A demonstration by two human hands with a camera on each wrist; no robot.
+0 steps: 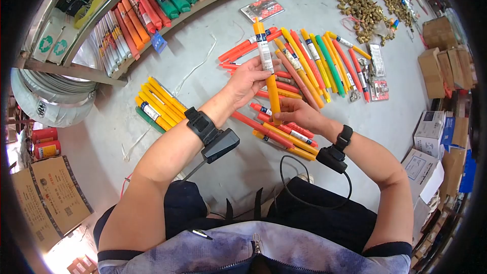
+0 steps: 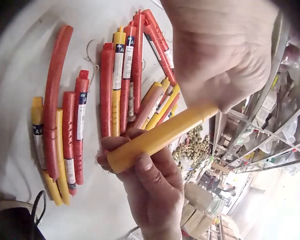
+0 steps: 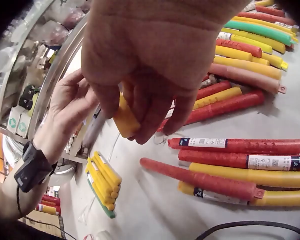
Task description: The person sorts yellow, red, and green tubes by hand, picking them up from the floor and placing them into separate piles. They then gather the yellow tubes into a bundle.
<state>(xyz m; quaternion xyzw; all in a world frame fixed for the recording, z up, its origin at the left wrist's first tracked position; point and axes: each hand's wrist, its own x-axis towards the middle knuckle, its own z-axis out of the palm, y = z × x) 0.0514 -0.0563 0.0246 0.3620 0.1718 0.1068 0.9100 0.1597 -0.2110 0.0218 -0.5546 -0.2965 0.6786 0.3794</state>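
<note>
A yellow tube with a white and blue label near its upper end is held upright between both hands in the head view. The left hand grips it just below the label, fingers curled round it. Lower down, the right hand pinches its bottom end between thumb and fingers. In the left wrist view the yellow tube slants, with the right hand around its near end. The right wrist view shows the tube's end under the right hand. Red, yellow and green tubes lie beneath and beyond.
A stack of yellow tubes lies on the floor at left. Brass fittings are heaped at the upper right. A shelf with packed tubes runs along the upper left. Cardboard boxes stand at right; a black cable loops near the knees.
</note>
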